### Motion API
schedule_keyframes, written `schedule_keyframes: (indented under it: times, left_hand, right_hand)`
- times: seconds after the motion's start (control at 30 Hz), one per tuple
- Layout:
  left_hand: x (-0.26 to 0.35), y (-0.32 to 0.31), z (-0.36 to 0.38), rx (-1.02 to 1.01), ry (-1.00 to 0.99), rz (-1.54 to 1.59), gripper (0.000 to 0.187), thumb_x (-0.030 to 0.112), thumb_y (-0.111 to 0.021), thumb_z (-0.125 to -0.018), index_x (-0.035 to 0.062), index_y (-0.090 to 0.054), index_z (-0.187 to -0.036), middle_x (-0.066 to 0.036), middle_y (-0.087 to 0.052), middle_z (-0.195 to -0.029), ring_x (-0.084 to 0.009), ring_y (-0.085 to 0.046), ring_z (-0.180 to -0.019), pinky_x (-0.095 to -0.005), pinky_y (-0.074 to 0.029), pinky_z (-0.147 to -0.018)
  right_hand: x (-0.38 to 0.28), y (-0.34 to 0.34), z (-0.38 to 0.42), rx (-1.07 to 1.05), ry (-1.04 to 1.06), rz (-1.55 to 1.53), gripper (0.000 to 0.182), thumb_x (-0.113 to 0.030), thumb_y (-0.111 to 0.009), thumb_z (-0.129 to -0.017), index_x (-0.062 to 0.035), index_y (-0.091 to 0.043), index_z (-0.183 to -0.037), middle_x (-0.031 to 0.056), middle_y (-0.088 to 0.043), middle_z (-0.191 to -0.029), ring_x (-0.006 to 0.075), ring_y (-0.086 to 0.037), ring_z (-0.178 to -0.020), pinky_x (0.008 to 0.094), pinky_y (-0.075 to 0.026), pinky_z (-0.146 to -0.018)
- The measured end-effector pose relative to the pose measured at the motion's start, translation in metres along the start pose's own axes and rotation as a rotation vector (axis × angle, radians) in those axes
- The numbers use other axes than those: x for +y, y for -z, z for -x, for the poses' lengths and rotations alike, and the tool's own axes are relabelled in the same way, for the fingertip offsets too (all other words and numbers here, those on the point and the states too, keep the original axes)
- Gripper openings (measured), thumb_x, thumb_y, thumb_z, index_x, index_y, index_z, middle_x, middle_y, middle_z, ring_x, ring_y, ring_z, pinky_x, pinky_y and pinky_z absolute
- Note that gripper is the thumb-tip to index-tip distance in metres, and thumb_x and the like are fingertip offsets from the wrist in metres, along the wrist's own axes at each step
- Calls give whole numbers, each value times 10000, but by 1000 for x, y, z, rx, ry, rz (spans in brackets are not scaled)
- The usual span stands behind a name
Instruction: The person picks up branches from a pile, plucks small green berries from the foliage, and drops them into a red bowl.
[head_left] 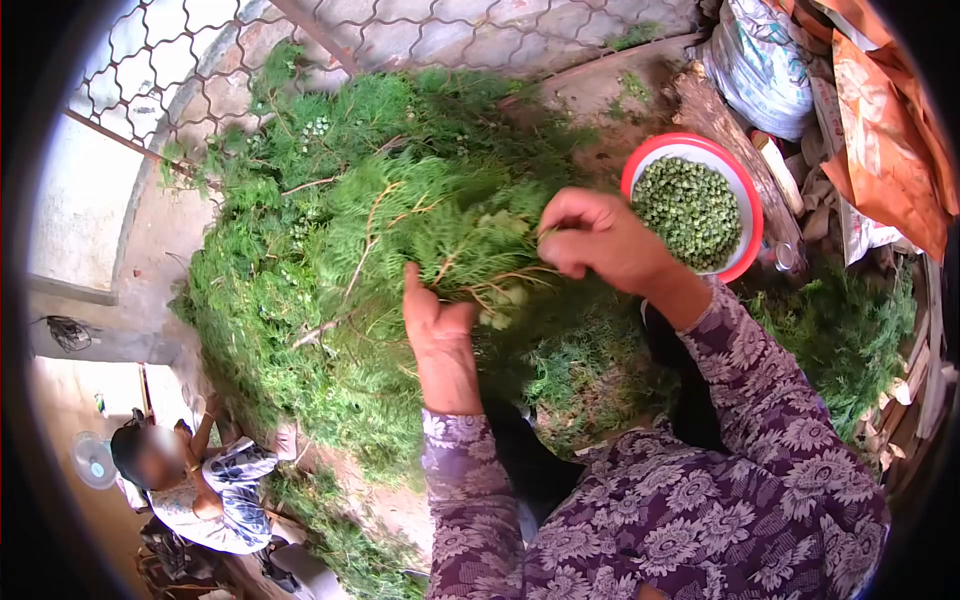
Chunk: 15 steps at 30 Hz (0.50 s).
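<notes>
My left hand [437, 325] is under a feathery green evergreen branch [410, 225] with thin brown stems, its thumb and one finger showing against the foliage. The other fingers are hidden, but the branch appears held in it. At the branch's right edge, my right hand [610, 240] is closed in a pinch near the stem tips. Whatever lies between those fingertips is too small to make out. Just beyond the right hand stands a white basin with a red rim [757, 215], holding many small round green cones [690, 210].
A large heap of cut greenery [270, 300] spreads on the ground in front and left. Wire mesh [430, 35] runs behind it. A log [725, 130], a white sack [765, 70] and orange sheeting [885, 140] lie at right. Another person [215, 490] sits at lower left.
</notes>
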<state>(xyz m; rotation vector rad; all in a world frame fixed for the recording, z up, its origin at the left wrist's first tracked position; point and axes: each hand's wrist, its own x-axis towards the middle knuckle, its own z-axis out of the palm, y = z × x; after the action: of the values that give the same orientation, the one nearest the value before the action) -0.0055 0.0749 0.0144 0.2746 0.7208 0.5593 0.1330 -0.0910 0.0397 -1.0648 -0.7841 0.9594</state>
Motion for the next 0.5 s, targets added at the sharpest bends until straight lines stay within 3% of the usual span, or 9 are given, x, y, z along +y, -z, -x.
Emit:
schedule_keyframes:
  times: [0.13,0.3,0.4,0.47,0.5]
  left_hand:
    - [12,-3,7,62,-80,18,428,354,-297,-945,69,-457,-1221,-134,-490,-1226,-326,-462,-1105,-493,-327,-984]
    - [10,-3,5,66,-70,-5,437,353,-287,-946,68,-435,-1242,-145,-455,-1263,-330,-442,-1130,-492,-309,-997]
    - [7,-2,2,60,-105,-40,445,354,-280,-946,63,-426,-1248,-147,-443,-1274,-334,-429,-1142,-518,-287,-1000]
    - [2,-13,8,72,-71,-20,456,346,-264,-948,25,-449,-1213,-172,-476,-1232,-332,-456,-1121,-487,-292,-1017]
    - [0,-15,9,70,-70,-21,456,346,-264,-948,25,-449,-1213,-172,-476,-1232,-332,-456,-1121,-487,-292,-1017]
  right_hand:
    - [-9,-3,2,3,-230,-345,75,-109,-515,-837,-42,-512,-870,40,-562,-824,104,-558,-624,207,-436,-452]
    - [-2,-9,-1,-121,-299,-494,69,-101,-535,-825,-45,-497,-840,32,-560,-797,106,-557,-665,192,-388,-427]
    - [16,-3,-4,-86,-287,-332,128,-141,-577,-807,-33,-526,-853,24,-560,-746,115,-545,-663,220,-395,-456]
    - [25,-8,-5,16,226,465,206,-179,-632,-759,-25,-560,-876,37,-557,-695,128,-531,-628,262,-422,-514]
    - [27,-10,-3,17,227,466,206,-179,-632,-759,-25,-560,-876,37,-557,-695,128,-531,-628,262,-422,-514]
